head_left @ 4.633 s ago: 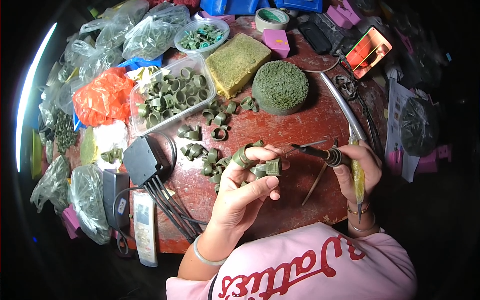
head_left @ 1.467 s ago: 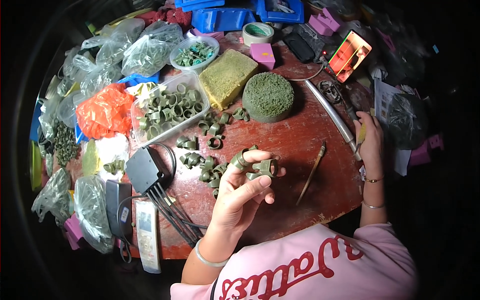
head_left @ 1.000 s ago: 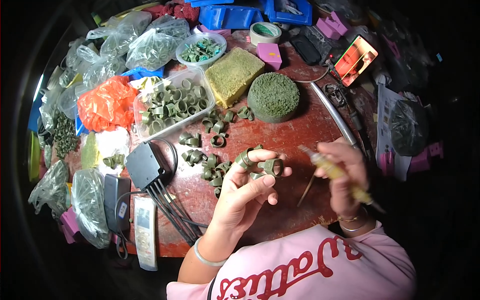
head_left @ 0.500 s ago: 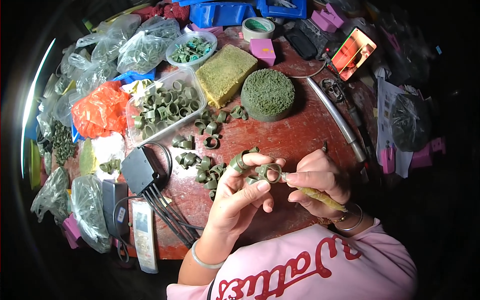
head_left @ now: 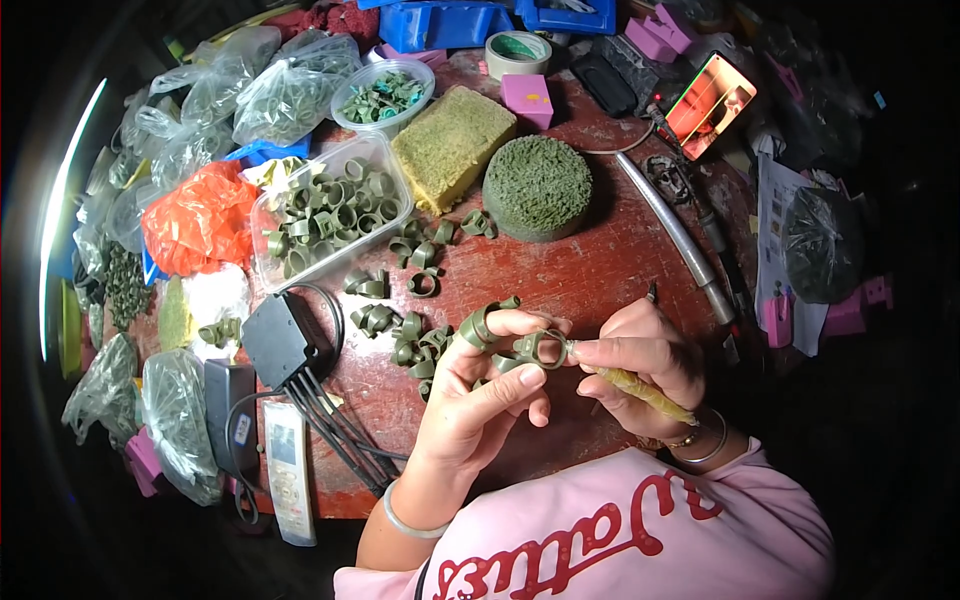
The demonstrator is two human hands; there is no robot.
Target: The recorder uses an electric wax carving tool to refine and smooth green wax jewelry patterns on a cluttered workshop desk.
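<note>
My left hand [head_left: 480, 385] pinches a green wax ring [head_left: 545, 348] between thumb and fingers, its round opening facing right. Another green ring [head_left: 477, 330] sits around a finger of that hand. Closed around a thin tool with a yellow-wrapped handle [head_left: 645, 393] is my right hand [head_left: 645, 360]; the tool's tip meets or nearly meets the right edge of the pinched ring. Several more green rings [head_left: 423, 284] lie loose on the red table [head_left: 500, 270], left of my hands. A clear plastic tub [head_left: 345, 258] beyond them is heaped with similar rings.
Behind the hands stand a round green textured block [head_left: 537, 188] and a yellow sponge-like block [head_left: 455, 145]. A metal tube [head_left: 675, 235] and a lit phone [head_left: 710, 105] are at the right. A black cable box [head_left: 285, 335], white remote [head_left: 288, 475] and orange bag [head_left: 203, 218] line the left.
The pinched ring has turned slightly, and the fingers of both hands have shifted a little. Everything else stays in place.
</note>
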